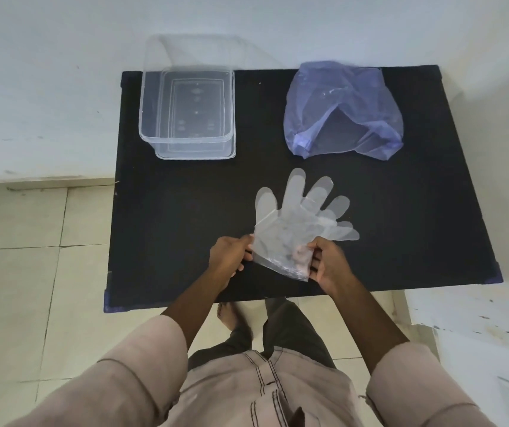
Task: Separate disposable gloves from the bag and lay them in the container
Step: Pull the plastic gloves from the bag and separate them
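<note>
A thin stack of clear disposable gloves [301, 215] is held over the near middle of the black table [185, 211], fingers fanned away from me. My left hand [230, 257] pinches the cuff's left edge. My right hand [328, 263] grips the cuff's right side, its fingers showing through the plastic. A clear rectangular container [151, 124] stands at the far left of the table with nothing visible inside. A crumpled blue plastic bag [339, 97] lies at the far right, its mouth facing me.
The table stands against a white wall, with tiled floor to its left. A white paint-marked surface [475, 315] sits by the near right corner. My legs and a bare foot [231, 315] are just below the table's front edge.
</note>
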A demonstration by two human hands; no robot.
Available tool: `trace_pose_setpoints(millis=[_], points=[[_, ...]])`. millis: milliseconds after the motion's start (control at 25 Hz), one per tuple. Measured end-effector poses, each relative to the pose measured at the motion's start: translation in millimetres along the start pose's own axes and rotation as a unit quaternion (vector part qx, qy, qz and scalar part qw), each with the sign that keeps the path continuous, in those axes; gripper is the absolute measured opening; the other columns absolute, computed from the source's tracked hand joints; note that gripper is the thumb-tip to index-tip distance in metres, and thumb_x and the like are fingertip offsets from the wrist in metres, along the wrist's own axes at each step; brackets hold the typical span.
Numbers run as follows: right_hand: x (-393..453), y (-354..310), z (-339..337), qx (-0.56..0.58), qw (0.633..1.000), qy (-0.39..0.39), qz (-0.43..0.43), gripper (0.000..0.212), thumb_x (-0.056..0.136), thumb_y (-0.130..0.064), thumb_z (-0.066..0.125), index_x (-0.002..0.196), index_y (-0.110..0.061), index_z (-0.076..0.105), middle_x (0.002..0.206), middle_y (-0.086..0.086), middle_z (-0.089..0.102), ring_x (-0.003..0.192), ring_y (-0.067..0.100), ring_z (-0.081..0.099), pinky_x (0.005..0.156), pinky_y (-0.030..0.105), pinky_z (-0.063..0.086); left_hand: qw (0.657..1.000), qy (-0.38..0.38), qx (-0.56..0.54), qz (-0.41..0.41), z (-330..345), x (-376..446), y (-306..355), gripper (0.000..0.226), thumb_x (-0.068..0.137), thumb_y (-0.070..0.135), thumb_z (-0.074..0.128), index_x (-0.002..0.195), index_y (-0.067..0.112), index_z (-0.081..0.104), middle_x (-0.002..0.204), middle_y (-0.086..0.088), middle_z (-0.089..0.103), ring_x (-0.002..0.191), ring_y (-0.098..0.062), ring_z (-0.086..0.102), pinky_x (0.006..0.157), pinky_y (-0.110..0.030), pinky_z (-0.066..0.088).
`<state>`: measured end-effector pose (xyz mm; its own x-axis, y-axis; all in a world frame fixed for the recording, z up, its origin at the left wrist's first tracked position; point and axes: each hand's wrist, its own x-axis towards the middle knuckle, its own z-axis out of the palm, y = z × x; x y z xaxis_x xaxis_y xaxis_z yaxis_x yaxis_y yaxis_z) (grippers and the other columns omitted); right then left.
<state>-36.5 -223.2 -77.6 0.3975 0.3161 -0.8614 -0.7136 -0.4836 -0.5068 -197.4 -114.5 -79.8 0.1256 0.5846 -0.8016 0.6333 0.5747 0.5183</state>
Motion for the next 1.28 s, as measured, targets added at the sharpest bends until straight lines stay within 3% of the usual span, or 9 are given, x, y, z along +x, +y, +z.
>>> trace_pose_setpoints(millis=[320,520,680,760,800,880,1000,1160,1280], points=[[0.3,-6.1,-2.2,-0.02,1.0,0.012,-0.006,0.008,0.084,-0.008,0.053,0.087,-0.008,0.061,0.103,0.016,0.068,0.1,0.034,0.066,0.092,0.051,0.053,0.999,-0.013,0.012,-0.034,4.3,10.2,9.7,0.021,0.08,0.026,0.069,0.085,0.006,0.073,0.078,-0.007,0.069,0.058,-0.017,0.047,0.048,-0.025,0.036],[1.5,-5.9,-4.7,-0.096,0.993,0.054,-0.03,0.009,0.087,-0.014,0.056,0.093,-0.009,0.061,0.106,0.017,0.068,0.097,0.033,0.066,0.071,0.037,0.056,0.999,-0.021,0.002,-0.027,6.4,11.7,17.9,0.022,0.078,0.022,0.069,0.086,0.002,0.073,0.074,-0.006,0.066,0.055,-0.016,0.044,0.046,-0.024,0.033],[4.0,-2.0,-5.5,-0.121,0.989,0.07,-0.049,0.013,0.087,-0.017,0.059,0.096,-0.008,0.06,0.105,0.016,0.068,0.093,0.03,0.067,0.072,0.038,0.057,0.999,-0.018,-0.009,-0.037,6.6,11.1,21.0,0.017,0.077,0.023,0.067,0.079,0.006,0.071,0.071,-0.005,0.065,0.055,-0.016,0.043,0.047,-0.023,0.032],[3.2,-0.3,-4.6,-0.128,0.985,0.094,-0.071,0.02,0.085,-0.023,0.062,0.099,-0.009,0.059,0.105,0.014,0.067,0.089,0.025,0.067,0.064,0.031,0.055,0.998,-0.028,-0.017,-0.049,6.4,9.5,22.2,0.018,0.08,0.023,0.065,0.083,0.006,0.07,0.072,-0.004,0.064,0.057,-0.015,0.044,0.048,-0.024,0.033],[3.0,1.2,-5.0,-0.173,0.969,0.133,-0.115,0.034,0.081,-0.03,0.065,0.104,-0.007,0.057,0.109,0.015,0.065,0.088,0.023,0.065,0.063,0.027,0.051,0.998,-0.034,-0.027,-0.055,6.3,7.9,23.6,0.018,0.082,0.022,0.065,0.086,0.006,0.07,0.073,-0.004,0.063,0.058,-0.014,0.043,0.049,-0.025,0.033],[-2.9,4.8,-3.1,-0.296,0.893,0.22,-0.26,0.059,0.076,-0.04,0.072,0.118,-0.006,0.049,0.122,0.013,0.056,0.096,0.02,0.058,0.07,0.027,0.048,0.995,-0.047,-0.06,-0.063,5.5,4.5,27.6,0.016,0.083,0.021,0.065,0.087,0.006,0.069,0.072,-0.004,0.062,0.058,-0.013,0.042,0.052,-0.025,0.034],[-22.2,10.1,18.0,-0.408,0.783,0.176,-0.435,0.07,0.07,-0.055,0.071,0.122,-0.013,0.05,0.125,0.011,0.055,0.108,0.021,0.054,0.086,0.032,0.05,0.99,-0.073,-0.101,-0.059,5.5,0.2,36.6,0.013,0.082,0.021,0.067,0.084,0.009,0.069,0.068,0.0,0.062,0.051,-0.011,0.041,0.05,-0.024,0.032],[-22.5,16.2,42.3,-0.548,0.677,0.167,-0.462,0.054,0.071,-0.058,0.066,0.105,-0.016,0.063,0.103,0.008,0.068,0.091,0.025,0.062,0.077,0.037,0.052,0.988,-0.088,-0.121,-0.049,7.2,-5.5,44.7,0.015,0.082,0.023,0.068,0.086,0.008,0.07,0.068,0.001,0.063,0.049,-0.01,0.043,0.045,-0.022,0.035],[-18.4,15.6,41.0,-0.584,0.665,0.158,-0.438,0.029,0.084,-0.039,0.068,0.097,-0.013,0.07,0.097,0.009,0.072,0.09,0.027,0.064,0.081,0.041,0.051,0.985,-0.085,-0.146,-0.046,7.8,-10.1,48.5,0.013,0.084,0.023,0.066,0.079,0.011,0.069,0.069,0.001,0.064,0.053,-0.01,0.046,0.049,-0.024,0.038]])
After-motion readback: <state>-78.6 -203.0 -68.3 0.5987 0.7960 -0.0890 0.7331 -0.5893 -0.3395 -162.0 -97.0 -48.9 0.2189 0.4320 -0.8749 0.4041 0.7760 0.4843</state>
